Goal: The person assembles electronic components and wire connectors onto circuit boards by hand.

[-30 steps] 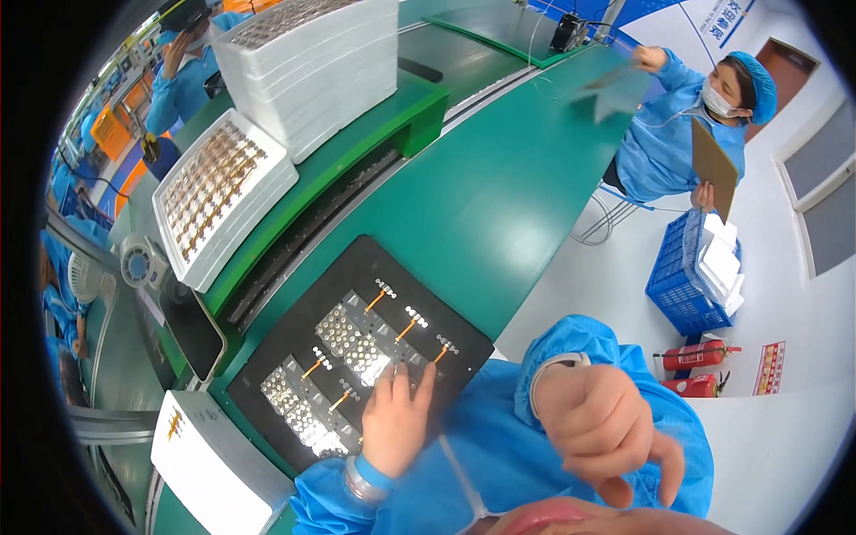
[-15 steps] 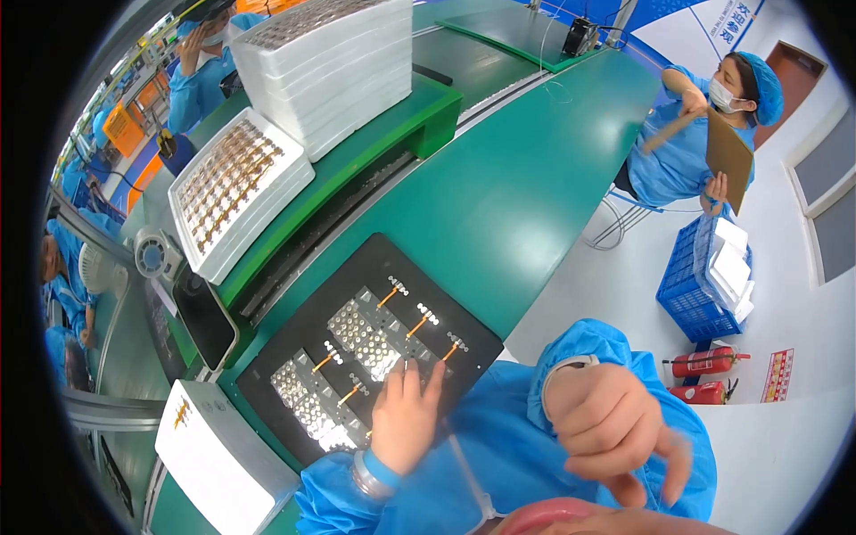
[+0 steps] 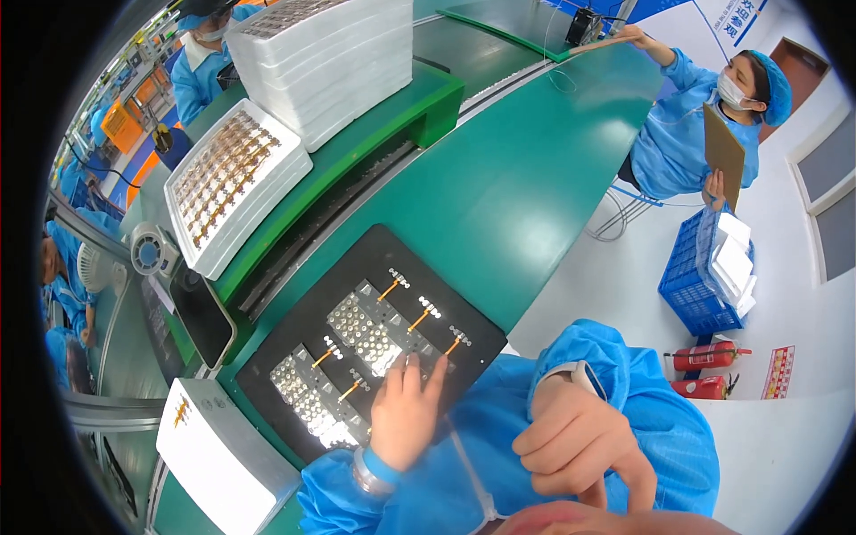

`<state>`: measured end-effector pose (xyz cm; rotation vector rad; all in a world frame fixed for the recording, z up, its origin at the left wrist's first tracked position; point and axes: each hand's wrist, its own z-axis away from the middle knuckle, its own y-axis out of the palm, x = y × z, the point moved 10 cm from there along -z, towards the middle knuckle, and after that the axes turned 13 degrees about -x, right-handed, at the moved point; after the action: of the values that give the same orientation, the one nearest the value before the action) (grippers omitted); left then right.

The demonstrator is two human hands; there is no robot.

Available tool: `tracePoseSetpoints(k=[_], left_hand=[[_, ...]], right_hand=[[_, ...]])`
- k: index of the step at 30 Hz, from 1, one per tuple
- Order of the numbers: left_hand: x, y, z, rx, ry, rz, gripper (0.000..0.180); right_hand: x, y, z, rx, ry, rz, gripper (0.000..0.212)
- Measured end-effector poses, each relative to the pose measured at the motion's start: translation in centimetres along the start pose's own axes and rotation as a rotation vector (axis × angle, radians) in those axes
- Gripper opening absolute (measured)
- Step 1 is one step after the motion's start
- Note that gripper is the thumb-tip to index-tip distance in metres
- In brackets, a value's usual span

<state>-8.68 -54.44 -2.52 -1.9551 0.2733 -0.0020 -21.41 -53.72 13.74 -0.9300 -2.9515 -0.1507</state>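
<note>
My left hand (image 3: pixel 406 412) lies with its fingers stretched out on the black board (image 3: pixel 370 250), fingertips at the lower right part of a circuit panel. The board carries two dark grey panels, one upper circuit panel (image 3: pixel 361 323) and one lower circuit panel (image 3: pixel 308 390), with rows of shiny round dots. Thin orange strips (image 3: pixel 419 319) run from them to small white-and-silver ends. Raised before my chest, my right hand (image 3: pixel 580 437) has its fingers curled, with index finger and thumb bent downward. Its palm is hidden, and anything inside it cannot be made out.
A white foam block (image 3: pixel 223 464) stands left of the board, near a phone-like dark device (image 3: pixel 201 316). White foam trays (image 3: pixel 330 80) are stacked on the green shelf (image 3: pixel 374 147), beside a tray of parts (image 3: pixel 227 178). A co-worker (image 3: pixel 695 134) sits at the far right.
My right hand has shifted left and slightly down, its fingers curling more. My left hand stays on the board. The co-worker at right has stretched an arm toward the far end of the table.
</note>
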Motion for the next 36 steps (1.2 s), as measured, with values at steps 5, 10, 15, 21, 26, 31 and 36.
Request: tracePoseSetpoints(k=[5, 10, 15, 21, 26, 31, 36], left_hand=[[-0.1, -0.4, -0.2, 0.000, 0.000, 0.016, 0.042], [-0.2, -0.2, -0.1, 0.011, 0.015, -0.025, 0.044], [-0.3, -0.2, -0.5, 0.022, 0.022, -0.014, 0.044], [-0.4, -0.2, -0.5, 0.016, 0.027, -0.040, 0.044], [0.0, -0.2, -0.3, 0.003, -0.005, -0.037, 0.044], [0.1, -0.1, -0.1, -0.016, -0.034, -0.061, 0.047], [0.0, 0.1, 0.2, -0.040, -0.029, -0.035, 0.050]], right_hand=[[-0.6, 0.7, 0.4, 0.018, 0.004, -0.003, 0.062], [-0.8, 0.8, 0.3, 0.030, 0.017, 0.003, 0.064], [0.4, 0.1, -0.4, 0.000, -0.050, 0.031, 0.060], [1.1, -0.2, -0.5, -0.016, -0.176, 0.120, 0.057], [1.0, 0.0, 0.3, -0.001, -0.119, 0.060, 0.055], [1.5, 0.6, 0.1, 0.051, -0.143, 0.019, 0.056], [-0.3, 1.3, -0.2, 0.087, 0.002, -0.124, 0.057]])
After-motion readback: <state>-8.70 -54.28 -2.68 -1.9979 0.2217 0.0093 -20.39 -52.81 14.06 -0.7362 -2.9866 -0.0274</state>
